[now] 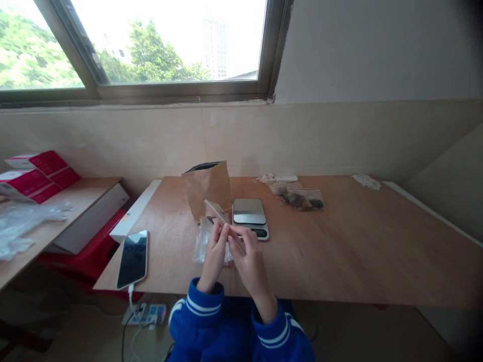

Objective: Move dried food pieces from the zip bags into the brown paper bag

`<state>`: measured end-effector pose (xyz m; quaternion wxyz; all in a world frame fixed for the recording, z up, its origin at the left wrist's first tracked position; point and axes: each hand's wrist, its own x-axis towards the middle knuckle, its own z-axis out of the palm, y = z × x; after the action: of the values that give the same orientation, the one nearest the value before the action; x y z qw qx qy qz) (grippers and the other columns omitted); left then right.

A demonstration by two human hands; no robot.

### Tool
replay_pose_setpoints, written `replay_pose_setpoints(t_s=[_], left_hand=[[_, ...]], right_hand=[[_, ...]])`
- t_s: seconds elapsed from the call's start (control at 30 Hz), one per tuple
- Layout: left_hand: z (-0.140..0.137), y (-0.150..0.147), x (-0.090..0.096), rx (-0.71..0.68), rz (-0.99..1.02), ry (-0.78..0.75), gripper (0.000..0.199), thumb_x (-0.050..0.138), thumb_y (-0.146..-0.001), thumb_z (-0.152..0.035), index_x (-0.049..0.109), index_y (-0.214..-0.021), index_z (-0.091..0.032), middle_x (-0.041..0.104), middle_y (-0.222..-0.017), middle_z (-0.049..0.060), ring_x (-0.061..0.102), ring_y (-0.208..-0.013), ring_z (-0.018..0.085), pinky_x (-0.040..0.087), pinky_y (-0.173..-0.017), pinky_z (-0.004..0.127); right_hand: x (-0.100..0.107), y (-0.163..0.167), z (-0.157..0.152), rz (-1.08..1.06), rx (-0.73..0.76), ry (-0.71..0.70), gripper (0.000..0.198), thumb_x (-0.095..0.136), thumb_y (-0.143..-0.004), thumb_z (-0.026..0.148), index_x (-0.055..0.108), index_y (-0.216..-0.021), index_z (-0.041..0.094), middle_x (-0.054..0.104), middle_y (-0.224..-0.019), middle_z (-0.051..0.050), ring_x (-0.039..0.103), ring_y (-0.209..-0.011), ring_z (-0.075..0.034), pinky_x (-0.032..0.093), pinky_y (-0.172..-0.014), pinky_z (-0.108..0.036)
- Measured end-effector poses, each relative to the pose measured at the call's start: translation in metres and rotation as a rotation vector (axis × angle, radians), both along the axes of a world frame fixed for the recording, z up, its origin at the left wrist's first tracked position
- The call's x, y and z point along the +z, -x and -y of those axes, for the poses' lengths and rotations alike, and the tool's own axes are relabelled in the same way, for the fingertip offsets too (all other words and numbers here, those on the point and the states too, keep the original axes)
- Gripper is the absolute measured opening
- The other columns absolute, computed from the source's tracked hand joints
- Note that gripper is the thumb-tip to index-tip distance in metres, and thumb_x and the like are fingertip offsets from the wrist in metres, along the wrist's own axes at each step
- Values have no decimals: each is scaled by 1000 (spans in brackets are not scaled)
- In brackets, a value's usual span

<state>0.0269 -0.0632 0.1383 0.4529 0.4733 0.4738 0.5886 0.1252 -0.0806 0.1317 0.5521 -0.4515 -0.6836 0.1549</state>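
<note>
My left hand point(214, 254) and my right hand point(251, 261) are raised together over the near middle of the wooden table point(358, 251). Both pinch a small flat pale packet point(220, 213), tilted up and to the left between the fingertips. Under the hands lies a pile of clear plastic bags point(202, 244). Just behind stand an open brown paper bag point(208, 188) and a small kitchen scale point(249, 216) with a steel top. My sleeves are blue with white stripes.
A phone point(133, 258) on a charging cable lies near the table's left front corner. A clear bag of dark pieces point(302, 198) and white scraps lie at the back. Red boxes point(37, 173) and plastic wrap sit on a side table to the left. A power strip point(149, 314) is on the floor.
</note>
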Motion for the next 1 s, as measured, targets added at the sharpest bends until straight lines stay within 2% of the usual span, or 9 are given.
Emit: replay_pose_setpoints(t_s=[0.13, 0.23, 0.37, 0.53, 0.7, 0.87, 1.0], left_hand=[[2, 0, 1, 45, -141, -86, 29, 48, -91, -48, 57, -92, -20, 62, -88, 2, 58, -88, 17, 46, -80, 26], [2, -1, 0, 0, -207, -128, 25, 44, -94, -42, 53, -85, -21, 57, -81, 0, 55, -79, 15, 45, -76, 25], [-2, -2, 2, -39, -267, -177, 22, 43, -96, -37, 50, -83, -21, 53, -77, -1, 53, -74, 13, 43, -72, 24], [-3, 0, 11, -80, -399, -201, 25, 43, -96, -35, 51, -77, -20, 53, -72, -1, 50, -68, 13, 39, -64, 23], [-6, 6, 8, -85, -436, -219, 26, 45, -95, -36, 52, -76, -20, 55, -71, -1, 49, -66, 13, 39, -63, 22], [-7, 11, 6, -166, -490, -227, 26, 47, -94, -37, 58, -79, -19, 61, -73, 1, 53, -67, 13, 40, -65, 23], [-7, 6, 10, -157, -511, -243, 28, 48, -92, -35, 54, -70, -19, 54, -63, -1, 46, -59, 12, 36, -57, 23]], right_hand=[[4, 1, 0, -60, -18, -46, 14, 53, -94, 21, 64, -101, 26, 70, -102, -5, 64, -98, -21, 52, -89, -37], [6, 0, -2, -99, -48, -57, 10, 54, -94, 23, 64, -94, 24, 71, -95, -4, 66, -93, -20, 53, -85, -35], [6, -5, -8, -92, -77, -40, 8, 57, -92, 26, 64, -93, 23, 71, -90, -5, 67, -86, -19, 55, -78, -32], [4, -8, -11, -65, -158, -19, 15, 57, -92, 32, 65, -83, 23, 71, -81, -4, 68, -78, -21, 54, -71, -31], [6, -10, -12, -126, -126, 68, 16, 56, -91, 32, 67, -84, 22, 72, -83, -4, 68, -76, -21, 53, -70, -30], [12, -17, -15, -152, -86, 171, 18, 58, -86, 32, 60, -72, 22, 67, -69, 0, 64, -67, -18, 49, -66, -27], [11, -17, -16, -172, -85, 187, 18, 59, -84, 32, 58, -69, 21, 63, -68, 0, 61, -68, -18, 48, -66, -28]])
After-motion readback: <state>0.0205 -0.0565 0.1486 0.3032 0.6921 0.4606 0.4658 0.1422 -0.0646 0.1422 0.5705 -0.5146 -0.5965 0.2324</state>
